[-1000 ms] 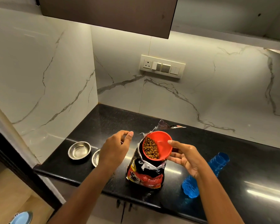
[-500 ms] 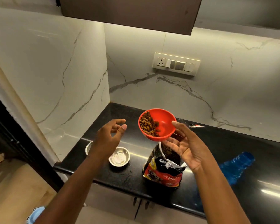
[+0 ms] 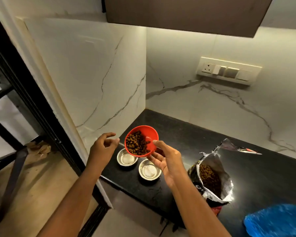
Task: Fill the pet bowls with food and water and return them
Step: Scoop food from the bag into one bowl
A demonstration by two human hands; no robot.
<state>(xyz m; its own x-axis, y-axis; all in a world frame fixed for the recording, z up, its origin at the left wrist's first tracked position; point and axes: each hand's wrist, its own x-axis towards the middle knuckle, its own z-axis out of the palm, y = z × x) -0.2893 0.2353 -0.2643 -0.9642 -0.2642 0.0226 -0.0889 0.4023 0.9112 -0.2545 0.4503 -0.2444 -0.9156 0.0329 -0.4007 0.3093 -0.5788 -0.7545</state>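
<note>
Right hand (image 3: pixel 167 161) has carried the kibble-filled round red cup (image 3: pixel 141 141), gripped, over steel bowls (image 3: pixel 127 159).

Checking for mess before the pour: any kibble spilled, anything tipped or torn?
No spilled kibble visible. The food bag has a ragged torn top and leans open. The blue bottle lies on its side at the counter edge. Both steel bowls sit upright.

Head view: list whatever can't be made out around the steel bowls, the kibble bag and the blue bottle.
- Left steel bowl: its far rim is hidden behind the red scoop that the right hand holds.
- Right steel bowl: near edge covered by the right hand; glare hides whether it holds anything.
- Kibble bag: printed front is turned away, brand unreadable.
- Blue bottle: blurred, cut by the frame edge; water level and cap unknown.
</note>
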